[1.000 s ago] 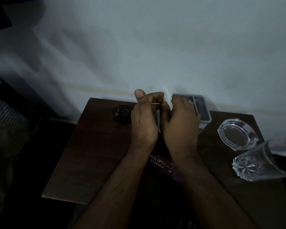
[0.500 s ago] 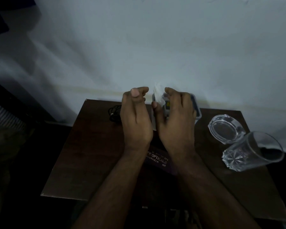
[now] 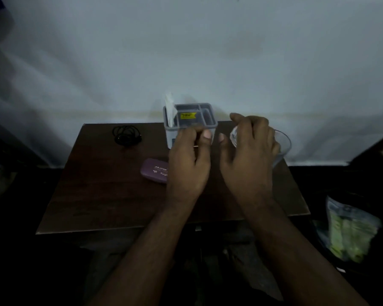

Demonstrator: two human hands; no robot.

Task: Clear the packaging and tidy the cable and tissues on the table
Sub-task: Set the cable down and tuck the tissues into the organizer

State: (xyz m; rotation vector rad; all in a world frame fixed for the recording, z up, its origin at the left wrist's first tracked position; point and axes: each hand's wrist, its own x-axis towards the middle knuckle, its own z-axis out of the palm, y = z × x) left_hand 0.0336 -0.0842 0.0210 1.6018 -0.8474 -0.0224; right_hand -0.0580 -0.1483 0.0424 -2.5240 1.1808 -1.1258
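Note:
A grey compartment organiser stands at the table's back edge. A white tissue sticks up from its left slot. The black cable lies coiled at the back left of the table. My left hand hovers just in front of the organiser, its fingers curled in and thumb against the forefinger, with nothing clearly in it. To its right, my right hand curls over clear glassware; a pale glass edge shows between its fingers. Whether it grips the glass is hidden.
A purple glasses case lies left of my left hand. A drinking glass's rim shows behind my right hand near the table's right edge. A clear plastic bag with green contents sits low beyond the right edge. A pale wall backs the table.
Both hands have let go of the tissue, which now stands in the organiser's left slot. The hands have moved back and to the right, the right one over the glassware.

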